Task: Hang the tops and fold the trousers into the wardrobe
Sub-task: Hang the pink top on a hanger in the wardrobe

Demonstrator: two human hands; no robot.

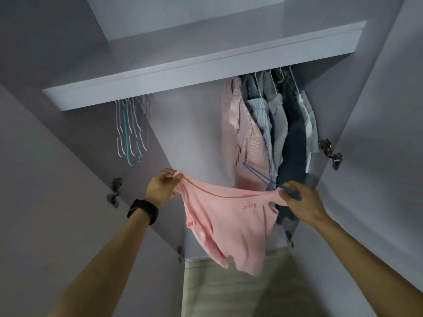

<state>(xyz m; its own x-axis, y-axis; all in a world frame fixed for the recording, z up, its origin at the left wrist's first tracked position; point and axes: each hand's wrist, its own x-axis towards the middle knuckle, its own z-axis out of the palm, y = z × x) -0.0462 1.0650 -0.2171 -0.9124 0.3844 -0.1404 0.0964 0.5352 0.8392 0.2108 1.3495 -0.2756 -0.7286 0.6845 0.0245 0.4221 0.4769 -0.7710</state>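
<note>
Standing at an open wardrobe (194, 133) and looking up into it. Holding a pink top (229, 225) spread out in mid-air in front of the opening, lower than the clothes already hung, not yet hung itself.

With the left grip (163, 186), pinching one shoulder of the top between thumb and curled fingers. Wearing a ring (163, 172) and a black watch (143, 211) on that side.

With the right grip (302, 202), clutching the other shoulder of the top together with a thin blue hanger (258, 177), fingers curled round both. Angling the hanger up and to the left from that grip, far end just in front of a pink striped shirt (247, 133). Hard to tell through the blur whether any of the wire sits inside the neckline.

Higher up, facing a packed row of hung clothes (286, 124) on the right under a pale shelf (183, 72), and a bunch of bare hangers (130, 133) on the left. Flanked by two open doors, with metal hinges (330, 152) showing on the right one.
</note>
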